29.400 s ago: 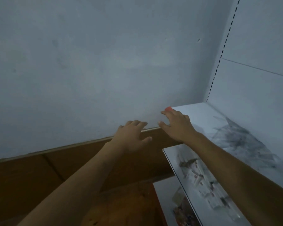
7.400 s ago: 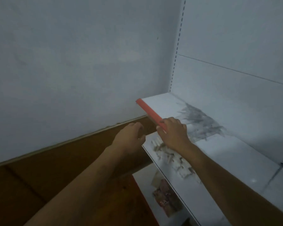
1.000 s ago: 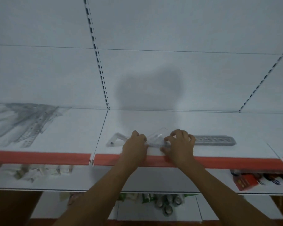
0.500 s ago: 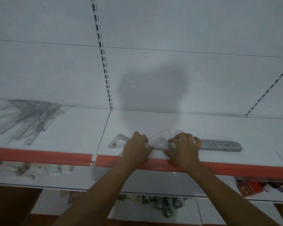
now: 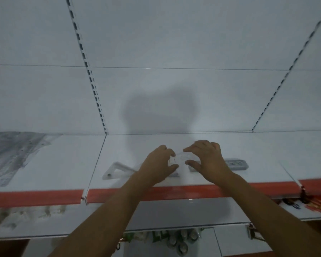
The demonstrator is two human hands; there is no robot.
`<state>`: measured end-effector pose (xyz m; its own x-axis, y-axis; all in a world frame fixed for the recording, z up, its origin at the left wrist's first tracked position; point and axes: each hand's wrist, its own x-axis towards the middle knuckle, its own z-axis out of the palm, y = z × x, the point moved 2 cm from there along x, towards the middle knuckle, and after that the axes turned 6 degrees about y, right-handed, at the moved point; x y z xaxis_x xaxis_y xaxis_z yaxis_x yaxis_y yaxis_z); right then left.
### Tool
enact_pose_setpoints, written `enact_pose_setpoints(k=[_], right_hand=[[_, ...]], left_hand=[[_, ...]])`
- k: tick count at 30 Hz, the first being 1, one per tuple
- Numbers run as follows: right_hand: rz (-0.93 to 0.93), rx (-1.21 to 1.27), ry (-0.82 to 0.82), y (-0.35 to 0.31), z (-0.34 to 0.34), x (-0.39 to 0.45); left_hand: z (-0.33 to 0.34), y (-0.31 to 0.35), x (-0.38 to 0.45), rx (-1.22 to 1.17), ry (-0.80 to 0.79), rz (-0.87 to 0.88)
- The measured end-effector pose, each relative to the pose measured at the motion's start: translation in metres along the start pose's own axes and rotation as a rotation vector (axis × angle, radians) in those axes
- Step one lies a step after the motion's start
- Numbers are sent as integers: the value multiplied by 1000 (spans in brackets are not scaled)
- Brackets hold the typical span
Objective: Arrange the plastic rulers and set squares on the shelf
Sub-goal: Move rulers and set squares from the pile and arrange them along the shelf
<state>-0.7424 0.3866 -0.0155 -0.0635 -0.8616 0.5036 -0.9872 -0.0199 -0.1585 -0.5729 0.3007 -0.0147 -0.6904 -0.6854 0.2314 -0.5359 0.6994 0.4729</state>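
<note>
I note both hands over the white shelf (image 5: 193, 179). Left hand (image 5: 158, 163) and right hand (image 5: 207, 159) each pinch one end of a small clear plastic piece (image 5: 181, 157), held just above the shelf. A set square (image 5: 117, 170) lies to the left, a grey ruler (image 5: 236, 164) to the right, and a pile of rulers (image 5: 13, 153) far left.

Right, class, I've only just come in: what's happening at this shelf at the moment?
A person is sorting clear plastic drawing tools on a white shelf with a red front edge. Both hands are over its middle: the left hand and right hand pinch a small transparent piece between them, too faint to identify. A clear set square lies flat left of the hands, a grey ruler to their right. A heap of clear rulers and set squares sits on the next bay, far left.
</note>
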Motion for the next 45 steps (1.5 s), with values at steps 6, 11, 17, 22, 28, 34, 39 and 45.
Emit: enact_pose_setpoints(k=[6,11,17,22,28,34,39,45], right_hand=[[228,-99,14,62,-51,-45],[400,-172,16,99,-81,-96],[569,-130,34,105,-106,-130],[578,-137,44,107,-117,-139],[533,-59,9,124,-110,-132],[427,48,-45,143,-93,-110],[330,114,-88,160,-73,-96],[243,177,-149,169,-56,-83]], left_hand=[[21,30,20,-3,-13,103],[42,71,30,-59,-52,195],[60,104,31,-84,-56,311],[65,113,33,-67,-13,330],[71,111,36,-2,27,241],[72,101,40,81,-10,104],[71,96,33,106,-23,-29],[75,97,23,115,9,-141]])
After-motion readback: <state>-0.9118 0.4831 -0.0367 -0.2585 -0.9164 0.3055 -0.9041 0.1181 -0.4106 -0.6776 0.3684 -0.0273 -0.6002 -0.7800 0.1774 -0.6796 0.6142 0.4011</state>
